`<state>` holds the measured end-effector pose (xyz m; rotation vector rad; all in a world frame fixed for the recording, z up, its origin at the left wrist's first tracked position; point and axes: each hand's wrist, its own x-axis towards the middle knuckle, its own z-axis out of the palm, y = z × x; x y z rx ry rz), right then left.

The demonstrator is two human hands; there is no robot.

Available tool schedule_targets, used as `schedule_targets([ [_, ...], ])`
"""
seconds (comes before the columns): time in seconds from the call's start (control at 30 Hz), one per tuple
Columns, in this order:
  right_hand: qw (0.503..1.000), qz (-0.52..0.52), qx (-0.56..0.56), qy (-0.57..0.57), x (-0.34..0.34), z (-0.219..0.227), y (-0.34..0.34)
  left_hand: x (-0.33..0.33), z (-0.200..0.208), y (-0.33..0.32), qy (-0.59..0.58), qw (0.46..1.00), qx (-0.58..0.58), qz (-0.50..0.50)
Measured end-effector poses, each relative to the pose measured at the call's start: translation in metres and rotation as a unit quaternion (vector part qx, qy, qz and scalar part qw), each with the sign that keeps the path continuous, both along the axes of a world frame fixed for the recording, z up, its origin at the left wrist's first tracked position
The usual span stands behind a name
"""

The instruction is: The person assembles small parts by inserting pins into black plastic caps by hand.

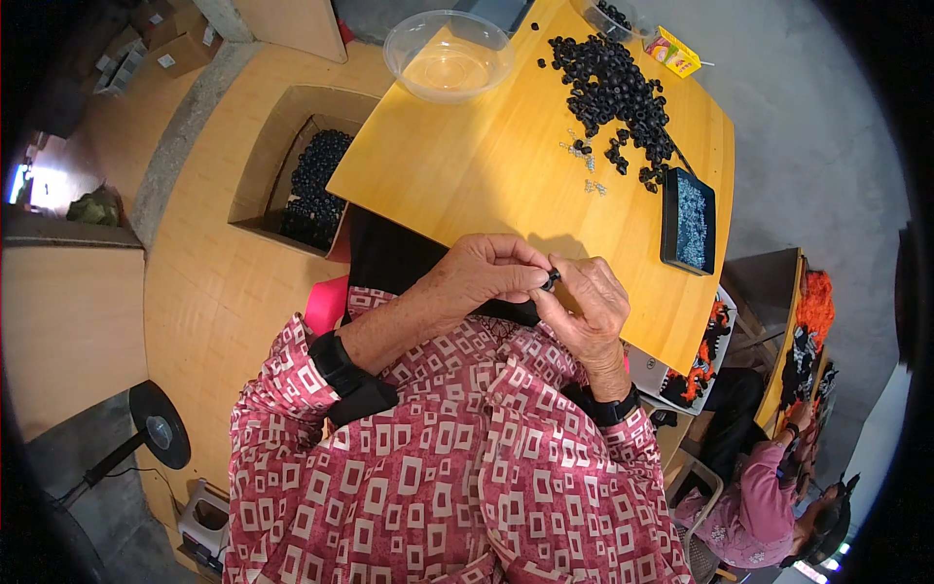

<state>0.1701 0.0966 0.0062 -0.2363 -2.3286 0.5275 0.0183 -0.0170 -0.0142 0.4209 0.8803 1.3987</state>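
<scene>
Over the table's near edge, a small black ring-like part (552, 280) is pinched between my two hands. My left hand (484, 270) closes thumb and forefinger on it from the left. From the other side, my right hand (591, 304) grips it with thumb and fingertips, which partly cover it. A loose pile of similar black parts (615, 88) lies on the yellow wooden table (428, 161). Small clear or silvery pieces (594, 187) are scattered below the pile. To its right, a black tray (669, 222) holds many tiny silvery pieces.
A clear plastic bowl (449, 90) stands at the table's far left, near a cardboard box (261, 165) of dark parts on the floor. A yellow carton (673, 53) sits at the far right. Another person (764, 506) works at lower right; a fan (161, 428) stands lower left.
</scene>
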Motion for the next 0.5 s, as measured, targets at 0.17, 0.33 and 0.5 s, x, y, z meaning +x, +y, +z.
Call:
schedule_targets([
  [0.17,1.000,0.006,0.024,-0.011,0.0003,-0.0015,0.0015,-0.0001,-0.0029,0.0002,0.016,1.000,0.003,-0.002],
  [0.33,0.999,-0.001,0.032,-0.002,-0.0011,0.0023,0.0007,-0.0030,-0.0025,0.0021,0.023,1.000,-0.010,-0.015],
  [0.5,0.999,-0.028,0.033,-0.011,-0.0010,0.0031,0.0000,0.0005,0.0022,0.0056,0.088,0.995,0.010,0.043],
])
